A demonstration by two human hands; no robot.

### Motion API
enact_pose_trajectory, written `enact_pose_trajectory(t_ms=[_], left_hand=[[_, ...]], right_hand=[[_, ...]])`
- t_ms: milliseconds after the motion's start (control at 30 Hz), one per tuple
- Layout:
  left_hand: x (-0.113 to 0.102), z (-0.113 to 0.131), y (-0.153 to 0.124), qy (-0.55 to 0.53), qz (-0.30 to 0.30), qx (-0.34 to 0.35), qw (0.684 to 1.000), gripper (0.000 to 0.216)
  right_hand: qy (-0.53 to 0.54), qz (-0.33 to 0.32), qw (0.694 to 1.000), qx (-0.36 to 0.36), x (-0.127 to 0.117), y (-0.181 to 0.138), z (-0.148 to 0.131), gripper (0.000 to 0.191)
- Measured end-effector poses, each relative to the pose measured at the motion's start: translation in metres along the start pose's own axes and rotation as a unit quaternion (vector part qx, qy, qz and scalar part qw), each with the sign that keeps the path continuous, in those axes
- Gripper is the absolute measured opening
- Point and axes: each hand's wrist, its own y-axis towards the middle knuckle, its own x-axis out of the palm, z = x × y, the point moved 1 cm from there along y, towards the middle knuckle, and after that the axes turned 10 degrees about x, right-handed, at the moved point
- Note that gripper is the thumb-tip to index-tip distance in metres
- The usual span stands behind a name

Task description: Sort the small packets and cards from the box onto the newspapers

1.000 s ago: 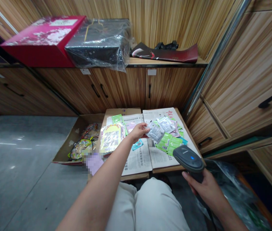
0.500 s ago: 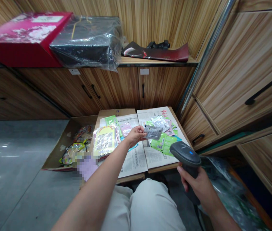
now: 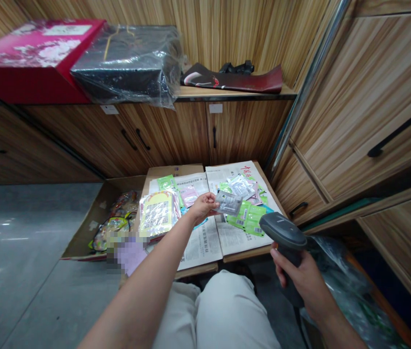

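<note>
My left hand [image 3: 202, 207] is stretched forward over a newspaper-covered cardboard surface [image 3: 205, 242] and pinches a small silver sachet [image 3: 229, 203] by its left edge. My right hand [image 3: 300, 278] grips the handle of a dark grey barcode scanner [image 3: 283, 232], whose head points toward the sachet. Under and behind the sachet lies a heap of green and silver sachets [image 3: 248, 213]. A stack of yellow-bordered packets [image 3: 158, 213] lies to the left of my left hand.
An open cardboard box [image 3: 85, 232] with colourful packets stands on the floor at the left. Wooden cabinets [image 3: 176, 135] run behind and to the right. On the shelf above sit a red gift box [image 3: 27, 58], a plastic-wrapped black box [image 3: 133, 60] and a dark red flat item [image 3: 234, 80]. My knees [image 3: 223, 310] are below.
My left hand lifted the silver sachet off the heap and turned it toward the scanner. The scanner's blue light, lit earlier, is no longer visible. The view shifted slightly.
</note>
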Motion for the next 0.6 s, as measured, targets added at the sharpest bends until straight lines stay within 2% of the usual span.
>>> enact_pose_trajectory(t_ms=[67, 167, 267, 367, 467, 600], left_hand=[[-0.002, -0.003, 0.002, -0.001, 0.043, -0.003, 0.999, 0.039], [-0.002, -0.008, 0.012, -0.019, 0.155, 0.011, 0.988, 0.030], [0.000, -0.013, 0.029, -0.068, 0.274, 0.049, 0.958, 0.025], [0.004, -0.019, 0.051, -0.131, 0.376, 0.083, 0.914, 0.023], [0.009, -0.029, 0.072, -0.174, 0.420, 0.099, 0.885, 0.022], [0.015, -0.045, 0.087, -0.166, 0.424, 0.119, 0.882, 0.031]], right_hand=[[-0.002, 0.004, 1.000, 0.003, -0.002, 0.002, 0.003, 0.039], [-0.007, 0.007, 1.000, 0.007, -0.007, 0.005, 0.007, 0.040], [-0.020, 0.002, 1.000, 0.007, -0.011, 0.009, 0.010, 0.040], [-0.034, 0.008, 0.999, 0.004, -0.014, 0.011, 0.011, 0.042], [-0.041, 0.023, 0.999, 0.011, -0.017, 0.013, 0.010, 0.043], [-0.048, 0.035, 0.998, 0.015, -0.020, 0.013, 0.009, 0.046]])
